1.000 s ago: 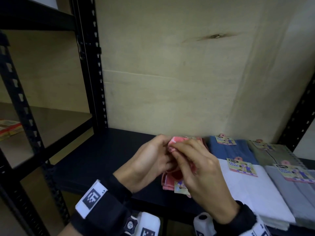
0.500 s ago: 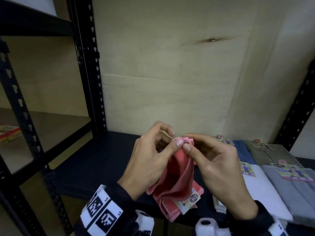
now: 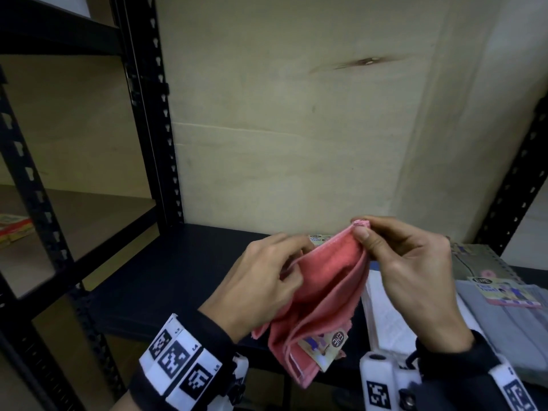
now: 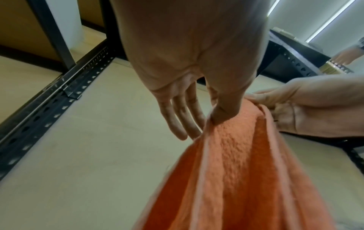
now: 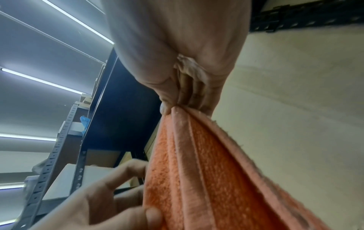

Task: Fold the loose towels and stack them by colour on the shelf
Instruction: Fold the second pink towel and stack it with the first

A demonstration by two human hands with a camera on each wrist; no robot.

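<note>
Currently at the opening-out step: the pink towel [image 3: 323,295] is held in the air in front of the shelf [image 3: 166,277], not lying on it, still bunched in several layers with its paper label [image 3: 324,347] dangling at the bottom. Right hand [image 3: 415,271] pinches the top corner between thumb and forefinger, the other fingers curled in behind. Left hand [image 3: 264,280] pinches the adjacent edge a little lower.

My read: the fold itself hasn't started. Next move calls for drawing the two pinches apart along the top hem so the cloth hangs flat, then finding matching corners. Risk is grabbing two layers at once, since the edges sit close together.

View differences:
- Head view shows where it goes: folded white towel [image 3: 391,315] and grey towel [image 3: 504,321] already on the shelf at right, more behind them. No pink stack visible, so a bare part of the shelf to the left looks like the candidate.
- Left wrist view shows only thumb and one finger on the cloth; the other three fingers [image 4: 177,118] hang straight and free. Head view hides that.
- Right wrist view shows the pinch right at the hem [image 5: 177,118], several pleats converging there.
</note>
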